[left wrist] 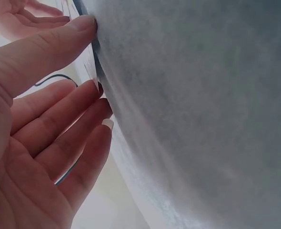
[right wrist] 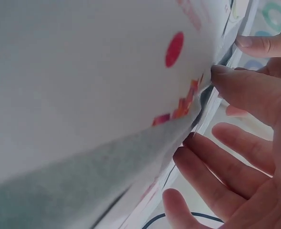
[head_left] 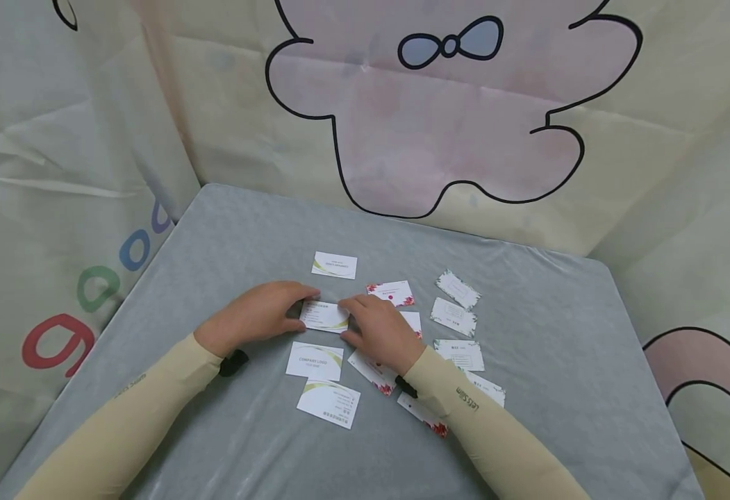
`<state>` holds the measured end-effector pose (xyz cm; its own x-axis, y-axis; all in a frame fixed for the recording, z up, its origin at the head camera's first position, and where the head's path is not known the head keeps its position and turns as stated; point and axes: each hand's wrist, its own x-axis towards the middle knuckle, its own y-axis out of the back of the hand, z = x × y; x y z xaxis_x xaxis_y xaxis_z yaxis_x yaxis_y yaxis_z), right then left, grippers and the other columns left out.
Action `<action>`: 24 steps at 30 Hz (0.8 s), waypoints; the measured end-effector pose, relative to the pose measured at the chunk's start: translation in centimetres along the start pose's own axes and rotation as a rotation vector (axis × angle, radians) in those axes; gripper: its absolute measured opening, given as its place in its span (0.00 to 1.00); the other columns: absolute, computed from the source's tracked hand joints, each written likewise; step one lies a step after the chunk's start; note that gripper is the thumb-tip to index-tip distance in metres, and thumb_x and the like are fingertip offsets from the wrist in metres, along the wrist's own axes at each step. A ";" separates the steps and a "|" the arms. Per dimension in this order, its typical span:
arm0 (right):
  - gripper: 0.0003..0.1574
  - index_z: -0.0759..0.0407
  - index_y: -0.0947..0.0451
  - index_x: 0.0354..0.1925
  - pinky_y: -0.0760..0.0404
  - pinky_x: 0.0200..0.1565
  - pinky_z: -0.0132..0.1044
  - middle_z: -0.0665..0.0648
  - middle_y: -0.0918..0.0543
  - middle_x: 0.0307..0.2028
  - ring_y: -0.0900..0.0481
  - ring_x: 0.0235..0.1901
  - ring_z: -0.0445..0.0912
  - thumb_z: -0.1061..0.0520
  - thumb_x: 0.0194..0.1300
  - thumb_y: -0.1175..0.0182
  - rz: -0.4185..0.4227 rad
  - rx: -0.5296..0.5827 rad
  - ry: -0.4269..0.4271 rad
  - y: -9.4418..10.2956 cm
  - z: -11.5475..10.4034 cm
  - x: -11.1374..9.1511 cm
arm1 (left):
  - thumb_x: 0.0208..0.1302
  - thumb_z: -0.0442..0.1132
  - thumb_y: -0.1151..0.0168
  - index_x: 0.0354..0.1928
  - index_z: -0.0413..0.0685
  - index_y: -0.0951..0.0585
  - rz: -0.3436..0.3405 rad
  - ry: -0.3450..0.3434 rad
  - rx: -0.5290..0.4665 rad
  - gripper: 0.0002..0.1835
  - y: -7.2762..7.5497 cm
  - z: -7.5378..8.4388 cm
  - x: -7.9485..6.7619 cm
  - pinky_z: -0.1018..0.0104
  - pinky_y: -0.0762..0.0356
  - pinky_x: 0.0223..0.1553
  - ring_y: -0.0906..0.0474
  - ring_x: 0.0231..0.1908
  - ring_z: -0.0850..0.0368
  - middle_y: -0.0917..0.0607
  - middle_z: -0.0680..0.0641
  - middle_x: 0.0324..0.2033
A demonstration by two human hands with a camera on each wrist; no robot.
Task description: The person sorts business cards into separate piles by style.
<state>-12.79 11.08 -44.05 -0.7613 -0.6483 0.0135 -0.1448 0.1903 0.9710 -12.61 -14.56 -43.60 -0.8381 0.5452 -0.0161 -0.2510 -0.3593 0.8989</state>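
A white business card [head_left: 324, 316] with a yellow-green curve lies on the grey cloth between my two hands. My left hand [head_left: 258, 318] touches its left end, thumb near the lower corner and a forefinger near the upper one. At the right end are the thumb and fingertips of my right hand [head_left: 385, 332], touching the card's edge. Both wrist views show fairly straight, relaxed fingers, in the left hand [left wrist: 50, 114] and the right hand [right wrist: 235, 157] alike. Under and beside the right hand are red-flowered cards, one partly covered [head_left: 374, 373].
Matching yellow-green cards lie above [head_left: 335, 265] and below, one marked COMPANY LOGO [head_left: 314, 361] and another [head_left: 329, 403] overlapping it. A red-flowered card [head_left: 392, 293] is beyond the right hand. Green-leaf cards [head_left: 454, 317] form a column at right. Printed curtains [head_left: 452, 125] surround the table [head_left: 252, 229].
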 end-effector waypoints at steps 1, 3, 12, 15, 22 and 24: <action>0.32 0.53 0.24 0.63 0.20 0.59 0.43 0.51 0.17 0.56 0.19 0.56 0.46 0.47 0.64 0.31 -0.002 -0.002 0.000 0.1 0.1 0.1 | 0.58 0.45 0.24 0.66 0.48 0.23 -0.001 0.001 0.004 0.33 0.0 0.0 0.1 0.54 0.24 0.62 0.21 0.60 0.54 0.17 0.50 0.60; 0.32 0.54 0.24 0.64 0.20 0.59 0.44 0.52 0.17 0.56 0.19 0.56 0.46 0.47 0.64 0.31 -0.001 -0.003 -0.002 0.3 0.4 0.3 | 0.58 0.44 0.25 0.66 0.48 0.23 0.002 0.004 0.009 0.33 0.2 0.0 0.4 0.54 0.24 0.62 0.21 0.60 0.53 0.17 0.50 0.60; 0.33 0.54 0.26 0.65 0.23 0.63 0.46 0.54 0.18 0.60 0.21 0.61 0.49 0.48 0.65 0.32 0.010 0.014 -0.061 1.4 2.9 3.2 | 0.59 0.43 0.25 0.66 0.45 0.24 0.020 0.031 0.057 0.33 1.5 -1.0 4.0 0.51 0.24 0.62 0.21 0.60 0.50 0.18 0.46 0.60; 0.33 0.56 0.26 0.65 0.25 0.66 0.46 0.57 0.19 0.61 0.23 0.63 0.51 0.49 0.66 0.32 0.001 0.032 -0.066 1.5 3.7 4.6 | 0.59 0.41 0.26 0.66 0.45 0.23 0.025 0.033 0.074 0.32 1.9 -1.7 5.4 0.51 0.23 0.60 0.21 0.59 0.49 0.17 0.45 0.59; 0.34 0.55 0.28 0.67 0.29 0.69 0.45 0.55 0.22 0.65 0.26 0.67 0.50 0.49 0.67 0.33 0.012 0.079 -0.155 1.4 5.2 7.2 | 0.60 0.39 0.27 0.67 0.45 0.24 0.022 0.058 0.079 0.32 2.5 -3.0 8.0 0.51 0.23 0.60 0.21 0.58 0.49 0.17 0.44 0.59; 0.34 0.54 0.27 0.67 0.29 0.69 0.45 0.54 0.22 0.65 0.26 0.67 0.50 0.49 0.67 0.32 0.018 0.103 -0.170 1.4 5.3 7.6 | 0.60 0.38 0.27 0.67 0.44 0.24 0.021 0.072 0.066 0.32 2.8 -3.2 8.2 0.51 0.23 0.59 0.21 0.57 0.49 0.17 0.44 0.58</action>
<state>-22.12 10.36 -43.82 -0.8586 -0.5123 -0.0186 -0.1875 0.2802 0.9414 -21.78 -13.49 -42.64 -0.8763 0.4811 -0.0267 -0.2028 -0.3180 0.9262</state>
